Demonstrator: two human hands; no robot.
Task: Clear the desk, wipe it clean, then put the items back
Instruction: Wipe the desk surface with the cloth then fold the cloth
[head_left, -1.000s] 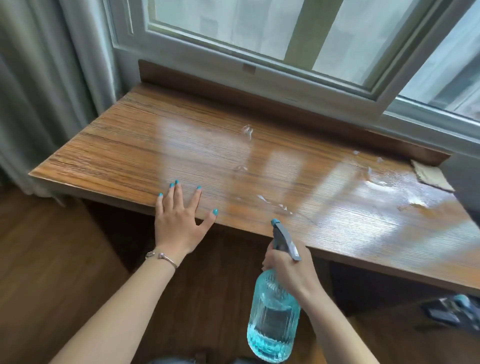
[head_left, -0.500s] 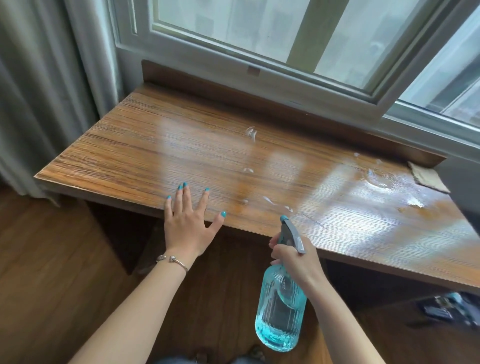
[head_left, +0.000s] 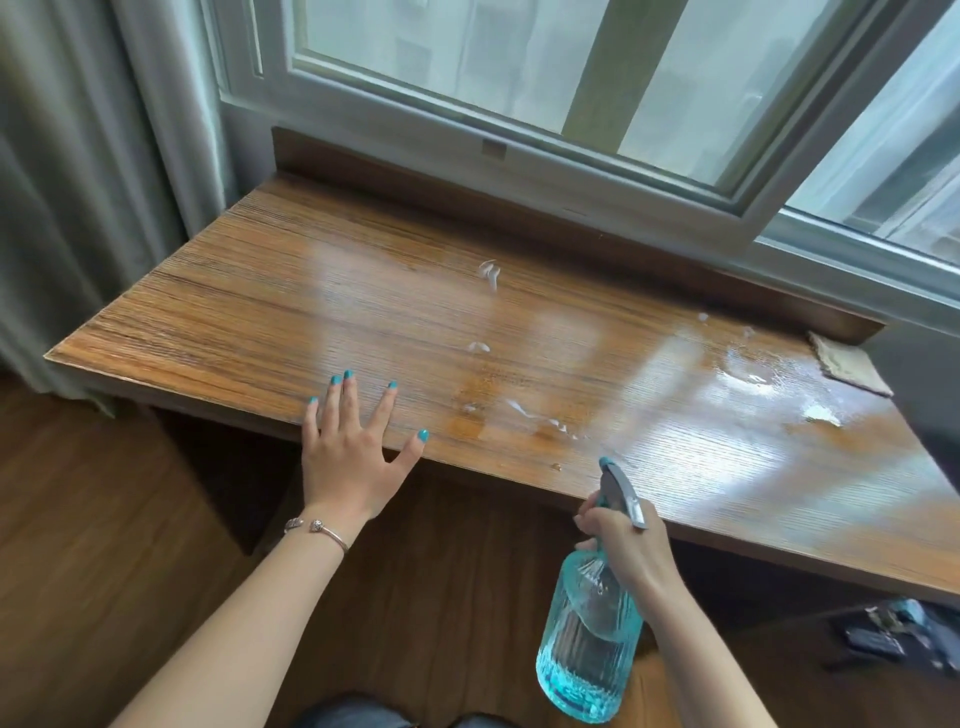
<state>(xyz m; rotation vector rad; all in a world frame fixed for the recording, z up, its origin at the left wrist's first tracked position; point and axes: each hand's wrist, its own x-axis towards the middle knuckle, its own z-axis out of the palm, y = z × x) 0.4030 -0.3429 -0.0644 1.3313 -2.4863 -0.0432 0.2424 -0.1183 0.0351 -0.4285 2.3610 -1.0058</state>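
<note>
1. My right hand grips the blue spray bottle by its neck, nozzle aimed at the desk.
2. My left hand lies spread flat on the desk's near edge.
3. Wet droplets glisten near a brown cloth at the far right.

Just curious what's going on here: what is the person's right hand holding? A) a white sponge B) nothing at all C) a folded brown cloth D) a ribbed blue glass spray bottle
D: the right hand has its grip closed around the neck of the ribbed blue glass spray bottle, nozzle aimed at the wet wooden desk; the brown cloth lies untouched at the far right.
</note>
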